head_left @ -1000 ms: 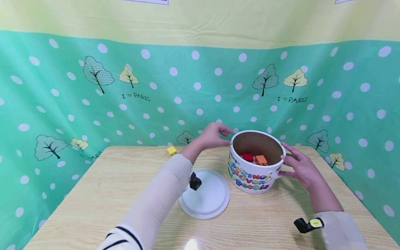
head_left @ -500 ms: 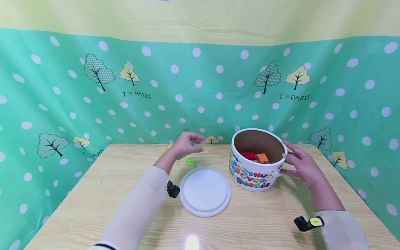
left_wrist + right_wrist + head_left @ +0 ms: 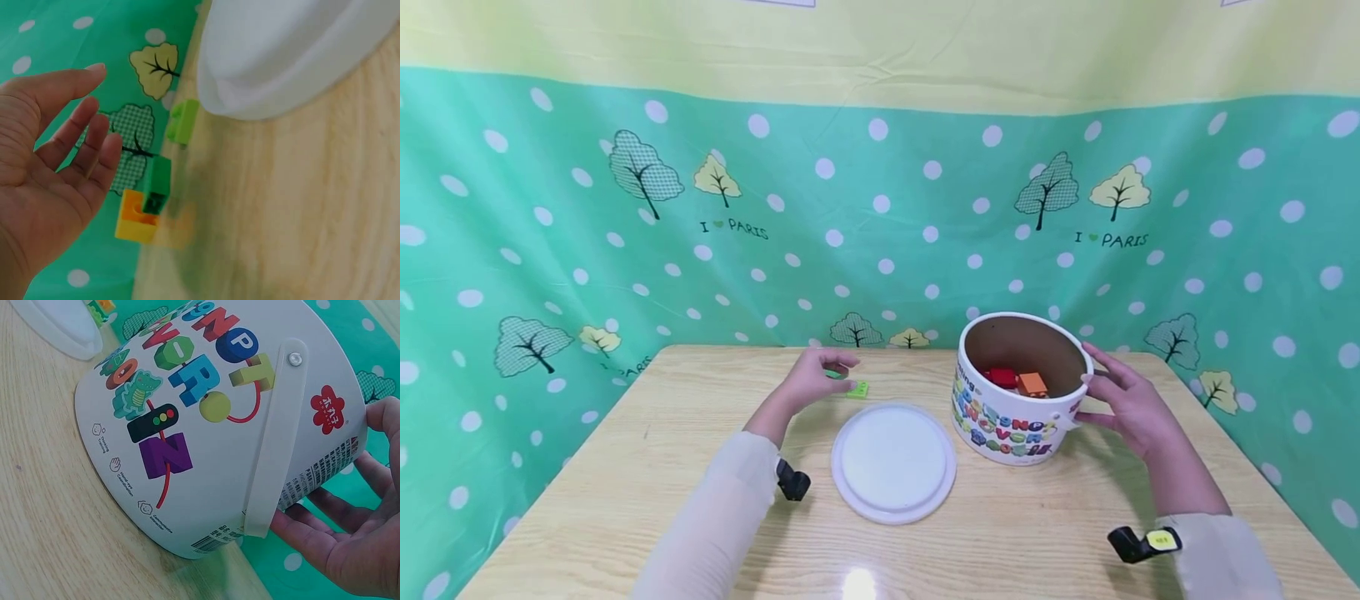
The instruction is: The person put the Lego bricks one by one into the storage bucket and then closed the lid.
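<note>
From the head camera I have a pale wooden worktop (image 3: 647,467) against a green dotted curtain (image 3: 887,183). My left hand (image 3: 812,379) is over the far edge's left half, thumb and fingers apart with a moderate gap, gripping nothing. By its fingertips lies a small light-green studded block (image 3: 859,390); a dark-green block (image 3: 834,374) shows partly behind the fingers. A flat round white lid (image 3: 893,458) lies nearer the middle. Toward the far right corner stands a white cylindrical bucket (image 3: 1000,425), brown inside, holding a red block (image 3: 1002,378) and an orange block (image 3: 1032,384). My right hand (image 3: 1127,412) holds its right side, fingers spread round the wall and rim.

On the left wrist camera, I see the loosely bent left fingers apart from all three blocks near the far edge: light green close to the lid, then dark green, overlapping a yellow hollow-bottomed block (image 3: 131,225). I can't tell whether those two touch.

The right wrist camera shows me the bucket's colourful letters, its white strap handle (image 3: 272,444) with a metal rivet (image 3: 294,359), and my right fingers bent against the wall behind that strap.
</note>
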Demonstrator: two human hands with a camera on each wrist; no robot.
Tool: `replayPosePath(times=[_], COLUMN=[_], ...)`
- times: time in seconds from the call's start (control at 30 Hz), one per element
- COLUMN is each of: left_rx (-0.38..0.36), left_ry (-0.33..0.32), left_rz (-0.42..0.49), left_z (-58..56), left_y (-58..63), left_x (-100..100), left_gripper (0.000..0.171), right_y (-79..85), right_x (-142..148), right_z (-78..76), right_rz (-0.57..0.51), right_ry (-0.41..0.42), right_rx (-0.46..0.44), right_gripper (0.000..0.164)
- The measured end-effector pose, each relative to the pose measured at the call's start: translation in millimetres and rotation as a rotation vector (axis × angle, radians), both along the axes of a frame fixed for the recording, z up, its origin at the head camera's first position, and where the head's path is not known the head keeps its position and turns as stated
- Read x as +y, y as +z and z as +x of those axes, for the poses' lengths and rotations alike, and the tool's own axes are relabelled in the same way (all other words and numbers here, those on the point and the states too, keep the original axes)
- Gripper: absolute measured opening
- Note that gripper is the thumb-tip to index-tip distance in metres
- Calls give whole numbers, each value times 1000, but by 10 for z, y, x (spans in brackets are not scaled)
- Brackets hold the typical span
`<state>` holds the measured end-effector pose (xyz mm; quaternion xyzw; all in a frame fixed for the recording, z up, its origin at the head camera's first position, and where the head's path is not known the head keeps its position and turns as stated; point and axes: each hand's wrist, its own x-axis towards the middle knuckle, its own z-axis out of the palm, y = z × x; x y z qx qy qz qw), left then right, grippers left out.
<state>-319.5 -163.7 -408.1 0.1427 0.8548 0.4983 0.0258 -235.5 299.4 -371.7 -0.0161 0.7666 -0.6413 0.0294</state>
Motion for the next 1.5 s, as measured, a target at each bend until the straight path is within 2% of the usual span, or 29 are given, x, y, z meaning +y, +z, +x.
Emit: replayPosePath(times=[0.13, 0.27, 0.43, 0.53, 0.87, 1.0, 1.5], left_rx=[-22, -38, -14, -17, -33, -22, -54], left_ry=[7, 12, 38, 27, 2, -9, -45], left_rz=[5, -5, -66, -112, -217, -255, -240], left_z=[0, -2, -25, -46, -86, -99, -74], left_y=[-110, -169, -217, -244, -293, -311, -319], left_x=[-23, -14, -1, 13, 59, 78, 47], left_gripper=[43, 44, 45, 48, 57, 54, 46], right_y=[-7, -15, -19, -16, -26, -20, -8], right_x=[25, 31, 29, 33, 21, 12, 5], right_z=[-1, -8, -16, -11, -7, 3, 9], right_rz=[-18, -10, -15, -23, -36, -50, -36], right_ry=[-1, 4, 11, 8, 12, 7, 6], right_rx=[5, 9, 11, 11, 13, 15, 14], right_gripper=[67, 66, 65, 65, 65, 65, 65])
